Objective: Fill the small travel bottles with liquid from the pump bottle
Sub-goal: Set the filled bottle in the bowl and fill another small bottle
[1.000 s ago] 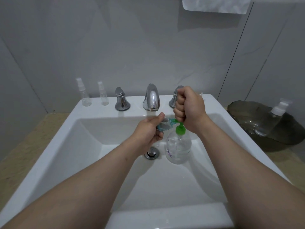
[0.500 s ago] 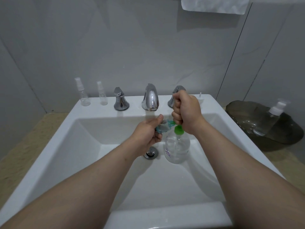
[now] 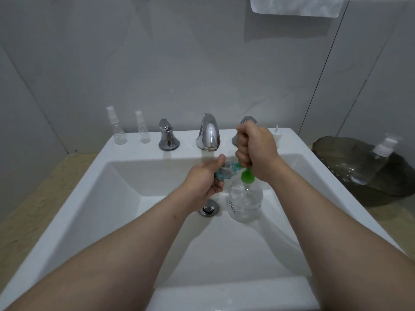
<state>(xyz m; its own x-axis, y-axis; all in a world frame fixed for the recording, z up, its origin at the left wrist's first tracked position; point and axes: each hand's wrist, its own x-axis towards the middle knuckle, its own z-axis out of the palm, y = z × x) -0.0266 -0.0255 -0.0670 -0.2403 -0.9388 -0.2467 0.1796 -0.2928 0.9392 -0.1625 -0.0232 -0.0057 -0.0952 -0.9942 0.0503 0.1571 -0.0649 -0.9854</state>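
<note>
A clear pump bottle (image 3: 244, 198) with a green collar stands in the white sink basin (image 3: 139, 221), right of the drain. My right hand (image 3: 256, 151) is fisted over its pump head, which is hidden inside the fist. My left hand (image 3: 206, 178) grips a small bluish travel bottle (image 3: 226, 171) held sideways, its mouth against the pump's green spout. Two more clear travel spray bottles, one taller (image 3: 118, 126) and one shorter (image 3: 142, 129), stand on the sink's back left ledge. A small white cap piece (image 3: 277, 131) sits on the ledge behind my right hand.
A chrome faucet (image 3: 208, 133) and two chrome handles, the left one (image 3: 167, 135) in full view, line the back ledge. The drain (image 3: 208, 208) is beside the pump bottle. A dark glass bowl (image 3: 336, 158) holding a white-pump bottle (image 3: 377, 160) sits at right. A white towel (image 3: 296, 5) hangs above.
My right fist dipped lower over the pump half a second ago and has come back up slightly. My left hand keeps the small bottle at the spout.
</note>
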